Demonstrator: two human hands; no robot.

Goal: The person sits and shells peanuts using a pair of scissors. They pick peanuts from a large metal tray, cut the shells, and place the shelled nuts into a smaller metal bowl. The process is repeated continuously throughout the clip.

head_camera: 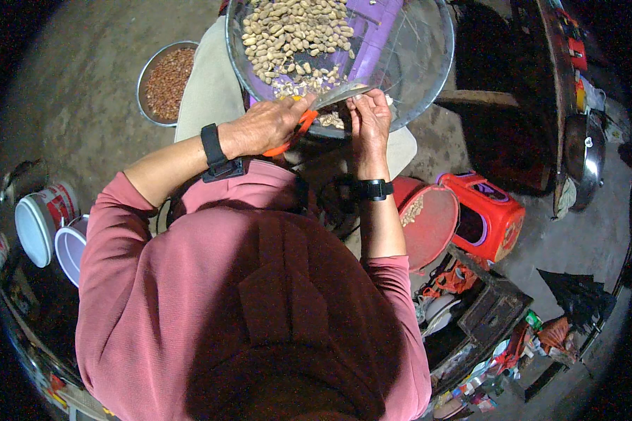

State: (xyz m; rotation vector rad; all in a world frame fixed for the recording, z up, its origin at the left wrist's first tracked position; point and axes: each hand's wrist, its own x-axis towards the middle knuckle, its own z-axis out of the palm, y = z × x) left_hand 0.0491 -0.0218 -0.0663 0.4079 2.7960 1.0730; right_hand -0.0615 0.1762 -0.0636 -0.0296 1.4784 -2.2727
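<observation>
My left hand is closed around the orange handle of a metal-bladed tool, apparently scissors. Its grey blade reaches right to the curled fingers of my right hand; whether those fingers pinch a peanut or the blade tip cannot be told. Both hands are over the near rim of a large round mesh sieve. Unshelled peanuts lie heaped in its left part, with broken shells nearer the hands. A purple slatted plastic surface shows through the mesh.
On the floor at left stands a metal bowl of shelled reddish peanuts. A red container with some peanuts or shells and a red plastic stool are at right. White buckets lie at far left. A dark wooden edge rises at right.
</observation>
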